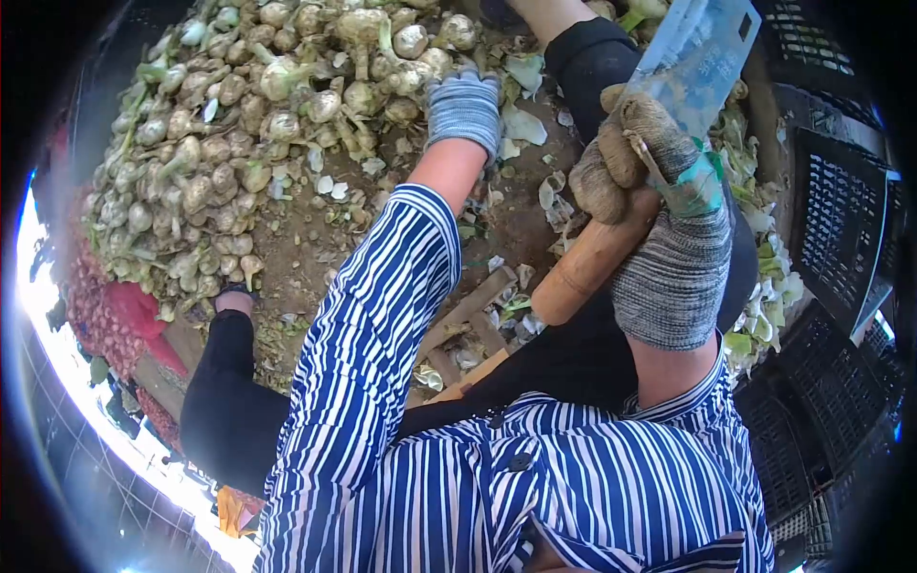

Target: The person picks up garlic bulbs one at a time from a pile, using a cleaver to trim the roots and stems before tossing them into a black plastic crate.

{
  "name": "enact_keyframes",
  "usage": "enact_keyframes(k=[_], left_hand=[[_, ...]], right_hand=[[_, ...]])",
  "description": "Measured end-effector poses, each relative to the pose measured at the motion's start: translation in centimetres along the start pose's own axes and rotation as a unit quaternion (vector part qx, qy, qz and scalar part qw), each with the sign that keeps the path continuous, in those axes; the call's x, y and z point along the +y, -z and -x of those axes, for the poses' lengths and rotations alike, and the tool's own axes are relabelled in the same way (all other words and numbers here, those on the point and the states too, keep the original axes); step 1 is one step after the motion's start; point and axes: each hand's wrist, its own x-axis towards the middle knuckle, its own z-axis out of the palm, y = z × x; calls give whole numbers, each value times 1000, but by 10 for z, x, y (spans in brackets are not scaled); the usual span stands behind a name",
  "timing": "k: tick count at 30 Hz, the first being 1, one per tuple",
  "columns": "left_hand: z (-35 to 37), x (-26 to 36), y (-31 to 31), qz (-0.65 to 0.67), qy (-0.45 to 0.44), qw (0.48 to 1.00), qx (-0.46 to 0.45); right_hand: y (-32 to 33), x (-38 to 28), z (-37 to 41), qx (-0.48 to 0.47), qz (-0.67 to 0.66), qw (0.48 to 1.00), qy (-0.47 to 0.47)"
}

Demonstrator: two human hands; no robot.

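Note:
My right hand, in a grey knitted glove with a green patch, is closed round the wooden handle of a cleaver. The cleaver's broad blade points up and away, smeared with dirt. My left hand, also gloved in grey, reaches down to the right edge of a heap of bulbs. They look like garlic or onions with cut stalks, soil still on them. Its fingertips touch or lie close to a bulb; how far they are curled, and whether they hold anything, is hidden.
Loose peels litter the soil, and more leafy trimmings lie to the right. Black plastic crates stand along the right side. A wooden frame sits between my legs. At left are a red net and smaller reddish bulbs.

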Motion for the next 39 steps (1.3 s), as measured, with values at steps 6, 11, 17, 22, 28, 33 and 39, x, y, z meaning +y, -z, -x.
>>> enact_keyframes(k=[6, 11, 17, 22, 28, 33, 39], left_hand=[[-6, -23, 9, 158, -33, 987, 24], [80, -78, 36, 843, 45, 535, -35], [185, -102, 96, 858, 167, 486, 13], [227, -84, 116, 757, 135, 601, 217], [266, -145, 128, 805, 76, 472, 352], [284, -146, 99, 908, 87, 361, 197], [278, -133, 97, 813, 116, 553, 144]], right_hand=[[-3, 8, -1, 18, 31, 999, -1], [-22, 16, -1, 33, 89, 995, -8], [-48, 45, 6, -117, 462, 862, 169], [-80, 58, 23, -196, 650, 683, 268], [-64, 101, 23, -216, 736, 636, 84], [-65, 107, 20, -223, 579, 780, 84], [-68, 102, 24, -247, 328, 889, -202]])
